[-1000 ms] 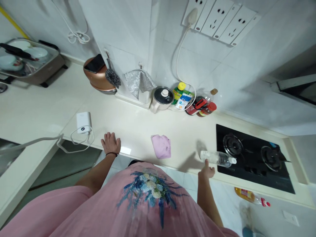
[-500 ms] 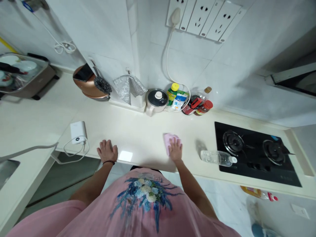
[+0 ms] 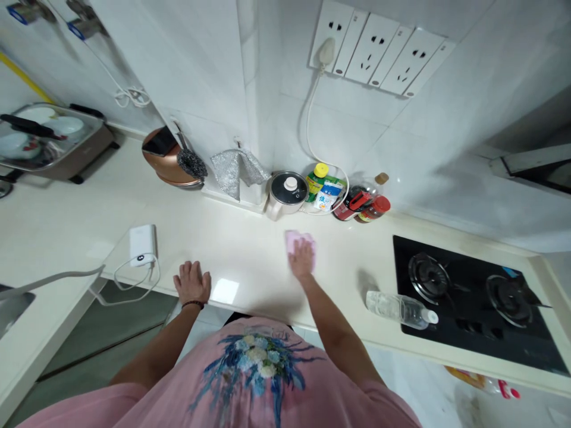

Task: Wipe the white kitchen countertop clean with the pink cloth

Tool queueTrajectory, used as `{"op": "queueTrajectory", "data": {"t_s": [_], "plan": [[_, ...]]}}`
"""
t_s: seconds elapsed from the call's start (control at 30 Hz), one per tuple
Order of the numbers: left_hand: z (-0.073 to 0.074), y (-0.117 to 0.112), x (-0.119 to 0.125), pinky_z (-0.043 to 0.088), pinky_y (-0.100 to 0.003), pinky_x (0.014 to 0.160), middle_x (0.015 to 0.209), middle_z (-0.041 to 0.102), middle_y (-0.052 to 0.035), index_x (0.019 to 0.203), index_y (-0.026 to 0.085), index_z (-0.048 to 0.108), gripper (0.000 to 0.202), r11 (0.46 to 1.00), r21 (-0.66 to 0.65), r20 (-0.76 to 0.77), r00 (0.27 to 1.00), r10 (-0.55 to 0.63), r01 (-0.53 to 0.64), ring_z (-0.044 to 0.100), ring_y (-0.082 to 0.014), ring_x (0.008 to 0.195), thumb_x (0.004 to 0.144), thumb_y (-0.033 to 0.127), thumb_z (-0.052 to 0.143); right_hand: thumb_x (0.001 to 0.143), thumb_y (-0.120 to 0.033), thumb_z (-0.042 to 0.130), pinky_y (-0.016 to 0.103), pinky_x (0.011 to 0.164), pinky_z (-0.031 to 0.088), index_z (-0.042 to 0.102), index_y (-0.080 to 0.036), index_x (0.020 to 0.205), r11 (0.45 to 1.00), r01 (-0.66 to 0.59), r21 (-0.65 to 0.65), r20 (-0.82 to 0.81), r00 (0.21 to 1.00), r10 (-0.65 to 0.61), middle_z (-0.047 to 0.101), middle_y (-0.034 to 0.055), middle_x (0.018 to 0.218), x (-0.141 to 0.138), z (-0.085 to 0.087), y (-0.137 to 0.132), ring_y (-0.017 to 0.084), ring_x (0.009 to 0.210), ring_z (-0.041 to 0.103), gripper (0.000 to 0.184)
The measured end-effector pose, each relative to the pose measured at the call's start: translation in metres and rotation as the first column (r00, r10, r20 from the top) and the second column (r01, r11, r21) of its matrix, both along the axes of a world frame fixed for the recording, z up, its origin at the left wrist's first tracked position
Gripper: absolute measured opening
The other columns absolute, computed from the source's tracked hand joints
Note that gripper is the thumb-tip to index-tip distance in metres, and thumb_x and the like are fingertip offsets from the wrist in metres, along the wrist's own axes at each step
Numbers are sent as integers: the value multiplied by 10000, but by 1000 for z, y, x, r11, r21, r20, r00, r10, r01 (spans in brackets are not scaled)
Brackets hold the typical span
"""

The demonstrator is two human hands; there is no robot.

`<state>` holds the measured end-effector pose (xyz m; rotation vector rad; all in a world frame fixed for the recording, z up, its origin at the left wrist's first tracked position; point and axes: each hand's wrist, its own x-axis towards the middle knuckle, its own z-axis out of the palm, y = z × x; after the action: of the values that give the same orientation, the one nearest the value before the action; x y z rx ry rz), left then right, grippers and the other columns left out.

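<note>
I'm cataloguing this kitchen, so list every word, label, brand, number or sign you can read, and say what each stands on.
"低": on the white and blue packet; its other print is too small to read.
Green bottle with a yellow cap: label too small to read.
Dark bottle and red-lidded jar: labels too blurred to read.
Socket panels: tiny marks, unreadable.
White device: dark round mark, unreadable.

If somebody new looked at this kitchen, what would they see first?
Probably the blue and white flowers on the pink shirt, at the bottom middle. Next might come the pink cloth on the counter, under the right hand near the middle. The black stove on the right also stands out against the pale counter.
</note>
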<state>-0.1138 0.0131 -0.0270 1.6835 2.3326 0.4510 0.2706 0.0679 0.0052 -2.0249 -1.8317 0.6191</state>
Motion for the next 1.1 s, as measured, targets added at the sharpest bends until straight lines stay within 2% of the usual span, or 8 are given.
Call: {"op": "queueTrajectory", "data": {"t_s": [0.1,0.2,0.4,0.57,0.63,0.8,0.93,1.1], "plan": [[-1,1,0,145,-642,1355,1743,379,-239,1634,109,482,662,1000,-4,-4,1000,11,-11,233,-370,1675,1058,428,418,1049,-433,557,566,1362,184,571,-263,1602,981,-188,-54,-39,982,186,374,93,1793,-33,-14,4,324,1687,231,579],[-2,1,1,146,-635,1356,1738,392,-237,1634,105,486,663,1000,6,-14,1000,9,-9,236,-368,1676,1054,418,413,1004,-365,586,518,1340,239,645,-284,1518,978,-208,5,-90,974,207,506,25,1721,-17,-17,16,283,1641,325,524],[-6,0,-1,114,-607,1370,1746,387,-232,1635,102,493,670,1000,2,-15,1000,18,-18,235,-358,1680,1055,428,419,999,-332,467,765,1266,154,576,-55,1524,945,322,52,2,947,-322,429,321,1688,174,-4,33,424,1602,312,604],[-13,-1,-4,110,-608,1367,1734,403,-245,1618,77,515,668,1000,14,-12,1000,11,-11,248,-362,1677,1061,429,408,1001,-366,443,752,1236,285,506,-163,1619,640,767,-39,246,628,-738,421,295,1695,275,-21,31,461,1569,384,653],[-16,-1,-5,106,-608,1366,1735,403,-243,1615,72,518,667,1000,26,-16,1000,5,-5,250,-360,1676,1064,428,399,1028,-359,371,732,1231,316,439,-150,1667,664,746,-51,309,644,-700,385,294,1719,259,-27,51,466,1583,363,676],[-20,-1,-8,109,-602,1367,1737,412,-224,1619,97,522,656,1000,14,-21,1000,9,-9,260,-349,1674,1063,425,408,1075,-350,247,653,1293,276,347,-143,1726,930,326,-172,369,896,-246,291,214,1802,124,-25,123,419,1655,255,690],[-22,-2,-10,120,-611,1363,1736,409,-230,1623,96,517,658,1000,13,-30,1000,-2,2,263,-353,1672,1067,432,408,1087,-387,296,570,1346,199,332,-214,1741,974,36,-223,333,942,41,231,120,1844,36,-26,139,345,1700,182,678],[-23,-2,-11,142,-622,1356,1733,409,-234,1626,100,513,651,1000,22,-49,999,-6,7,265,-365,1669,1069,424,426,1099,-398,325,481,1371,133,339,-295,1737,972,-82,-218,330,931,153,202,27,1858,74,-27,120,262,1712,141,646]]}}
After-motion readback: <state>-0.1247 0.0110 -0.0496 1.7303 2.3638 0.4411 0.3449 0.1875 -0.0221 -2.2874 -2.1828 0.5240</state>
